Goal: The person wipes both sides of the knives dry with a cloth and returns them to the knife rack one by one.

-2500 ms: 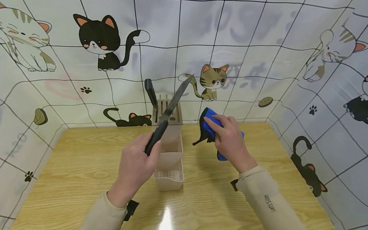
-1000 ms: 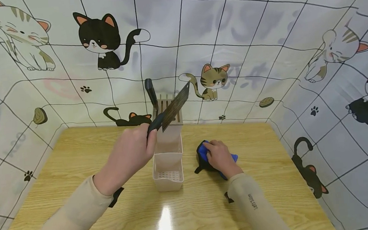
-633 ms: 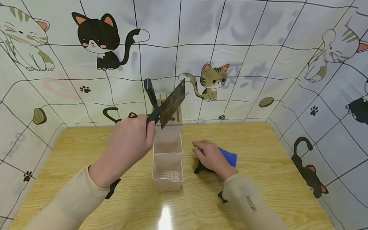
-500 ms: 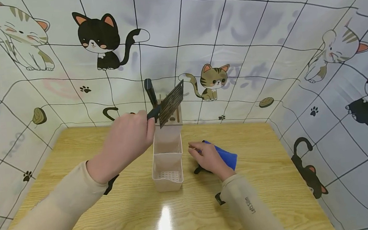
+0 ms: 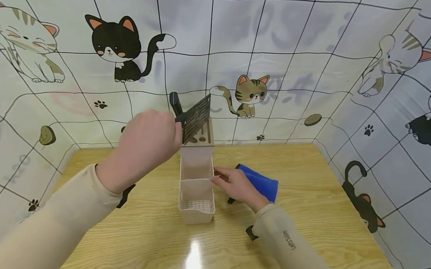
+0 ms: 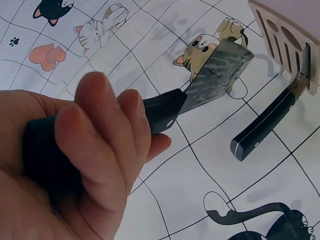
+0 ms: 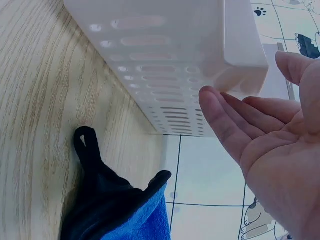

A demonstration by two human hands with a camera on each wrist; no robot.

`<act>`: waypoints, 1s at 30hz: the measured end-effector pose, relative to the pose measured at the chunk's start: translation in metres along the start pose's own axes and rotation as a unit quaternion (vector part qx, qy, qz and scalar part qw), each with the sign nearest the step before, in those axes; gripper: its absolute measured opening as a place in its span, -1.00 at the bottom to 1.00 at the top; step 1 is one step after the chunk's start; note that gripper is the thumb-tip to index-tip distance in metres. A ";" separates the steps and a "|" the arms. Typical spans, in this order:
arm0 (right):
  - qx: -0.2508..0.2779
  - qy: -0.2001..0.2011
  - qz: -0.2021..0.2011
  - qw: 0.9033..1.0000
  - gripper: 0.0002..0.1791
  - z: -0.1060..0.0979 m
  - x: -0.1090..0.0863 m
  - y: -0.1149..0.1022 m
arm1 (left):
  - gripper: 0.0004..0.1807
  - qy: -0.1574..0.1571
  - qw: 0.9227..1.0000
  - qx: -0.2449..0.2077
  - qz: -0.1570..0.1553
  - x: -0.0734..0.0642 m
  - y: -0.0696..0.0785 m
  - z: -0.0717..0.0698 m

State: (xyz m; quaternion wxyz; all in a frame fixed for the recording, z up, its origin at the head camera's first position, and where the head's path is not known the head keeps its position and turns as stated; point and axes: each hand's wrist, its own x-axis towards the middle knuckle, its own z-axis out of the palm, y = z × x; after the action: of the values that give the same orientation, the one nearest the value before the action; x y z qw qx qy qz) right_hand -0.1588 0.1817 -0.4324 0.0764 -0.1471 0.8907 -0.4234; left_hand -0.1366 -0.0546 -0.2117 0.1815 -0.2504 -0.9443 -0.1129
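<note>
My left hand (image 5: 142,138) grips a cleaver (image 5: 197,118) by its black handle. Its broad patterned blade points up in front of the slotted top of a pale knife holder (image 5: 199,218); in the left wrist view, the blade (image 6: 217,75) is apart from that holder. Another black-handled knife (image 6: 265,122) sits in an end slot. Low at the holder's right side is my right hand (image 5: 239,186), fingers extended, thumb apart, at the perforated wall (image 7: 200,40); whether they touch I cannot tell. Behind it lies a blue cloth (image 5: 264,185) with a black side and loop (image 7: 87,145).
The wooden table (image 5: 141,252) carries the holder, which has two open bins in front of its slotted block. Cat-printed sheeting (image 5: 298,24) surrounds the table at the back and on both sides.
My right hand has let go of the blue cloth, now lying on the table, and moved left to the holder. My left hand has risen, bringing the cleaver nearer the slotted top, its broad face turned into view.
</note>
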 end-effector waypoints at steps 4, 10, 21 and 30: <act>-0.002 -0.003 0.005 1.000 -0.43 0.001 0.003 -0.002 | -0.53 -0.024 1.000 -0.007 0.000 0.011 -0.001 -0.008; -0.010 0.005 0.018 1.000 -0.44 0.002 0.007 -0.004 | -0.60 -0.070 0.997 -0.014 -0.018 0.031 -0.003 -0.013; -0.025 0.000 0.030 0.999 -0.41 0.001 0.008 -0.003 | -0.67 -0.213 0.968 -0.066 -0.117 0.063 0.001 -0.026; -0.025 0.001 0.020 0.999 -0.42 0.002 0.008 -0.004 | -0.65 -0.242 0.957 -0.093 -0.130 0.080 0.003 -0.027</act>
State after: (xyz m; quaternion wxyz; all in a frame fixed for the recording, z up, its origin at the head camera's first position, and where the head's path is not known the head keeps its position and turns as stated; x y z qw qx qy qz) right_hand -0.1648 0.1755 -0.4306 0.0806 -0.1309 0.9039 -0.3991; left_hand -0.1923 -0.0258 -0.1544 -0.0929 -0.1615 -0.9696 -0.1584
